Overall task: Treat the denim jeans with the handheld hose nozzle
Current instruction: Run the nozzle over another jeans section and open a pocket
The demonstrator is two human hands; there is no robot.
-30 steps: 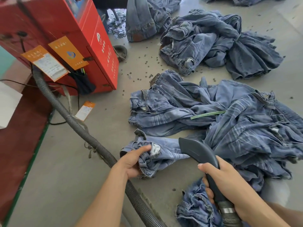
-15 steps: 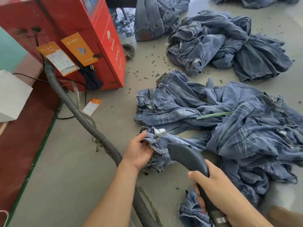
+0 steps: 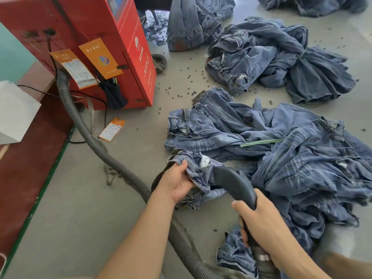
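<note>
Running under the left forearm, the hose (image 3: pixel 86 127) drops out of sight near the bottom edge, so its join to the nozzle (image 3: pixel 234 183) is not visible; only a ribbed cuff with a silver band shows below the right hand (image 3: pixel 259 222). Nozzle mouth is pressed into cloth and can't be seen. Left hand (image 3: pixel 177 184) fingers are tucked behind the denim, only thumb and palm visible. Print on the orange tags (image 3: pixel 100 57) is too small to read. Red machine (image 3: pixel 90 37) is cut off at the top edge, and a white box (image 3: pixel 16 111) is cut off at the left edge. Left hand grips a bunched hem or waistband of the jeans (image 3: pixel 197 170), thumb on top, lifting it slightly off the floor (image 3: pixel 80 198). Right hand is wrapped tight round the dark nozzle handle, thumb along the side, nozzle head pointing up and left, touching the denim just right of the left hand. More of the same jeans pile (image 3: pixel 302 168) spreads right of and beyond both hands; a green strip (image 3: pixel 261 142) lies across it, beyond the nozzle. A scrap of denim (image 3: pixel 233 256) lies under the right wrist. A second heap (image 3: pixel 281 59) sits well beyond the hands, with dark pellets scattered on the floor between it and the nearer pile. Hose leads from beyond the left hand up to the machine.
</note>
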